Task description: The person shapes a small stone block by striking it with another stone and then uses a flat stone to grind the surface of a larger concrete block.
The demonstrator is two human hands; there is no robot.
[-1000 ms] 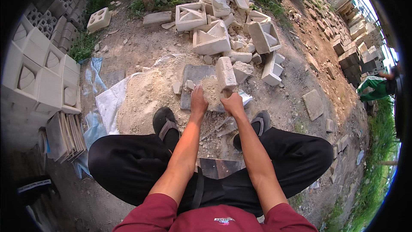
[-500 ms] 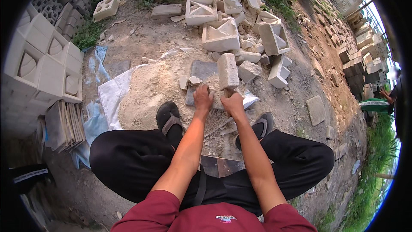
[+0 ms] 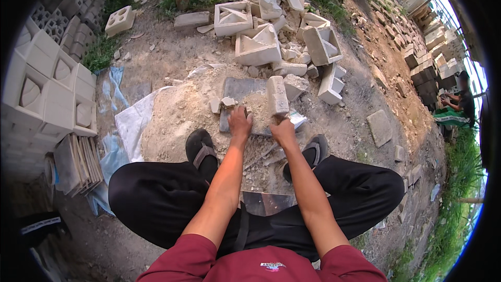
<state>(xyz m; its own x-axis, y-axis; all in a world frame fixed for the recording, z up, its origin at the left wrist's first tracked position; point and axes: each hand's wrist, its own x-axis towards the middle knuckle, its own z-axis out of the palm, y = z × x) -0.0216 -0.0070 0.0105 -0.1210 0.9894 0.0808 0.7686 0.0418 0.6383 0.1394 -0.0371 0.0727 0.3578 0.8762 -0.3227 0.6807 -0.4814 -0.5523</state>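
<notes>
My right hand is closed round the short handle of a mallet with a pale, block-shaped head. The head points away from me, over the right side of a dark flat slab. At the slab's near left part my left hand has its fingers curled down, and whatever lies under them is hidden. Just beyond those fingertips are small broken pieces of pale block. Crushed pale rubble is heaped left of the slab and dusts its surface.
Broken decorative blocks are piled beyond the slab. Stacked pale blocks and upright thin boards stand at left, near a white sack. My sandalled feet flank the work spot. Another person is at far right.
The mallet head has come down nearer the slab, and my right hand has tilted with it. My left hand stays by the broken pieces. The whole view has shifted slightly.
</notes>
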